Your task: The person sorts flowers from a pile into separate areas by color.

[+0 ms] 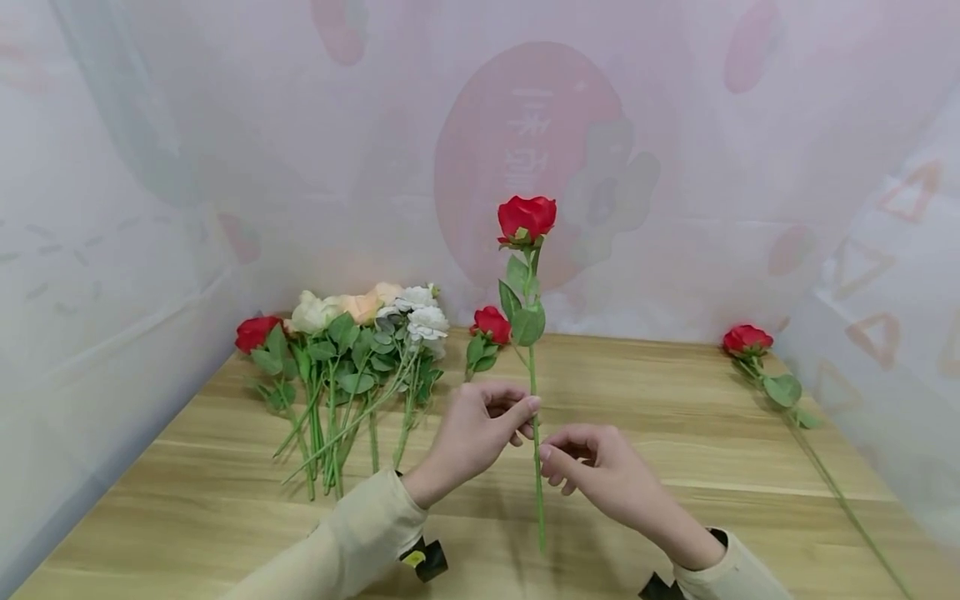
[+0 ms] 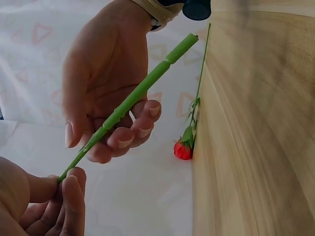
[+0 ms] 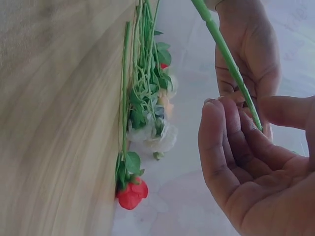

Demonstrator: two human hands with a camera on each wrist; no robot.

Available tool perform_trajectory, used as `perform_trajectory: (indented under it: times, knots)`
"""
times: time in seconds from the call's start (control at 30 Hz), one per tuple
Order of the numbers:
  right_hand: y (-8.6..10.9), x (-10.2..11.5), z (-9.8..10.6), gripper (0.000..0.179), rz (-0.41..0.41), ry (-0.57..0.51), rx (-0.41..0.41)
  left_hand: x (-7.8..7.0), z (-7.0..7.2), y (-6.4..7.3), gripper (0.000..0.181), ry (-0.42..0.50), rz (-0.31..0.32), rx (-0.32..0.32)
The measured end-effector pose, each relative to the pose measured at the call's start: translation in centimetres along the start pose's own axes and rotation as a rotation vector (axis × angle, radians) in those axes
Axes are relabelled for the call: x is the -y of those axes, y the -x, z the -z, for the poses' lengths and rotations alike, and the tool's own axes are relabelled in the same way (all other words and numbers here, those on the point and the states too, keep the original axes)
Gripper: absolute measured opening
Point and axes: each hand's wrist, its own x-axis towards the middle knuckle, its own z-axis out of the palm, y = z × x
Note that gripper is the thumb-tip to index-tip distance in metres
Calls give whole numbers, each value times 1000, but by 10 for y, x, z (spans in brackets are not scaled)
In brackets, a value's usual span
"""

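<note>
Left hand (image 1: 476, 429) on rose (image 1: 528, 323), tabletop edge (image 1: 637, 343) beyond

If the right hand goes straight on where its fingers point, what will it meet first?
Probably the green stem of the red rose that the left hand pinches; whether the right hand touches it is unclear.

A pale printed backdrop (image 1: 315, 150) rises behind the wood-grained tabletop (image 1: 652, 379).

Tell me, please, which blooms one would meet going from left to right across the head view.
Leftmost red rose, cream bloom, peach blooms, white blooms, red rose lying near the middle, upright red rose in the left hand, rightmost red rose.
</note>
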Motion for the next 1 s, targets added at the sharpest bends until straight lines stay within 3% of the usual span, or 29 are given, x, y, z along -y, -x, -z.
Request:
perform_trajectory:
  times: [0.4,0.7,0.87,1.0]
  knots:
    - [0,2,-6,19,22,-5,-38,2,-5,3,10,10,-11,-22]
    - [0,-1,-7,19,0,-10,-67,5,-8,6,13,-47,-14,-13]
    - [0,-3,-7,14,12,-13,-82,6,-8,5,14,-49,1,9]
    - [2,-5,-1,12,43,56,-94,6,-5,2,17,-43,22,62]
